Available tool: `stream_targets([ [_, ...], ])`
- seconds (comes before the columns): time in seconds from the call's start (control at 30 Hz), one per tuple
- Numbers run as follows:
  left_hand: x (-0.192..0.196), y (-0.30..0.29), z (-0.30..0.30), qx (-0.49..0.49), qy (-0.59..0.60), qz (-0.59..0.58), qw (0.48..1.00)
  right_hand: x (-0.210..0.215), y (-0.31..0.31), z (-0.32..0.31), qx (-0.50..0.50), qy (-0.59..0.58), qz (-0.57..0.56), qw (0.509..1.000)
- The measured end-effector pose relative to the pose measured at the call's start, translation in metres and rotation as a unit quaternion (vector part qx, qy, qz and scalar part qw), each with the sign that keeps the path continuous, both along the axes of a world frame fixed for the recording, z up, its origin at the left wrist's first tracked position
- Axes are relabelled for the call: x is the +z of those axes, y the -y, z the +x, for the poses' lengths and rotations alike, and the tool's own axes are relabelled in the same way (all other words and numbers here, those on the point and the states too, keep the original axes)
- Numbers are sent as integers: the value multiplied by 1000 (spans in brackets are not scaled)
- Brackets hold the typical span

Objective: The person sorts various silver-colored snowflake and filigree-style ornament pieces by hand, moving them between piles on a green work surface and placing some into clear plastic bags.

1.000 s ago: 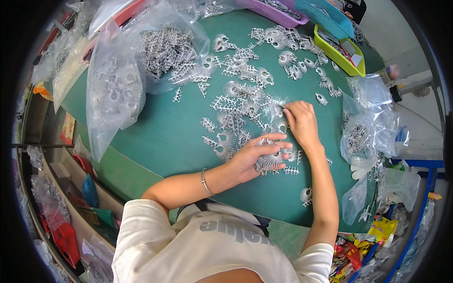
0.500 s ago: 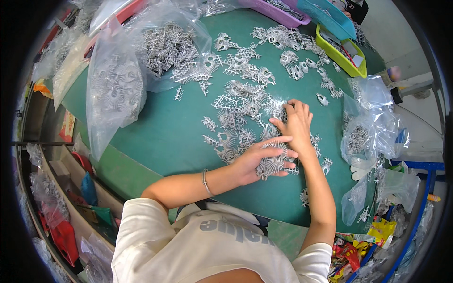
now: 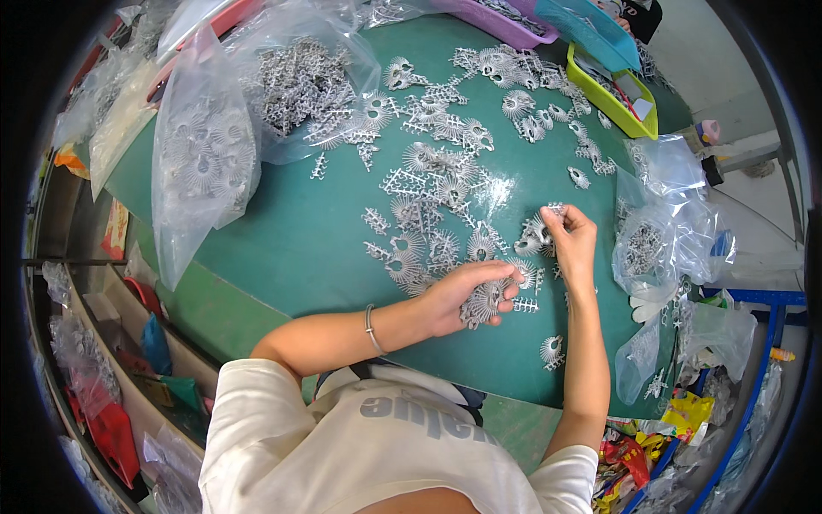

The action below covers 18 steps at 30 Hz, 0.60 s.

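Observation:
My left hand (image 3: 449, 298) is closed around a small stack of silvery, fan-shaped metal pieces (image 3: 485, 306) with radiating spikes. To its right, my right hand (image 3: 576, 244) pinches a small silvery metal piece (image 3: 555, 208) between thumb and fingers. Beside and under these fingers are more fan-shaped pieces (image 3: 533, 237); whether they hang from the hand or lie on the table I cannot tell. Spiky fans and branched, comb-like pieces (image 3: 419, 184) spread over the green table (image 3: 300, 231) beyond both hands. A single fan piece (image 3: 551, 351) lies near my right forearm.
At the far left stand a clear bag of branched pieces (image 3: 308, 86) and a clear bag of fan pieces (image 3: 205, 158). Purple (image 3: 505, 24), blue (image 3: 591, 34) and lime-green (image 3: 634, 124) trays line the far edge. Clear plastic bags (image 3: 668, 214) lie along the right edge. Another person's hand (image 3: 615, 10) shows at the back.
My right hand has drawn back from the pile, toward me and to the right, and now pinches a small piece. The spot where it was shows bare table. My left hand keeps its stack.

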<state>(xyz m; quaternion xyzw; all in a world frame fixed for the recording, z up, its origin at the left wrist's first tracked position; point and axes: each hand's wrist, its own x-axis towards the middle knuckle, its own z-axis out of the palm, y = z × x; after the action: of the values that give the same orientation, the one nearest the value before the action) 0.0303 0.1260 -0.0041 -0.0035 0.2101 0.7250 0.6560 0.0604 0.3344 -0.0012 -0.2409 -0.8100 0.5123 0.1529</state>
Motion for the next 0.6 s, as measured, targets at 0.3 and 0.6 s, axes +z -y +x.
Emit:
stream_targets([
  [0.3,-6,1,2,-21,-53,-4,998,37,-15,34,69,62,-2,996],
  [0.6,3,0,-1,-20,-42,-34,998,46,27,28,196,23,375,906],
])
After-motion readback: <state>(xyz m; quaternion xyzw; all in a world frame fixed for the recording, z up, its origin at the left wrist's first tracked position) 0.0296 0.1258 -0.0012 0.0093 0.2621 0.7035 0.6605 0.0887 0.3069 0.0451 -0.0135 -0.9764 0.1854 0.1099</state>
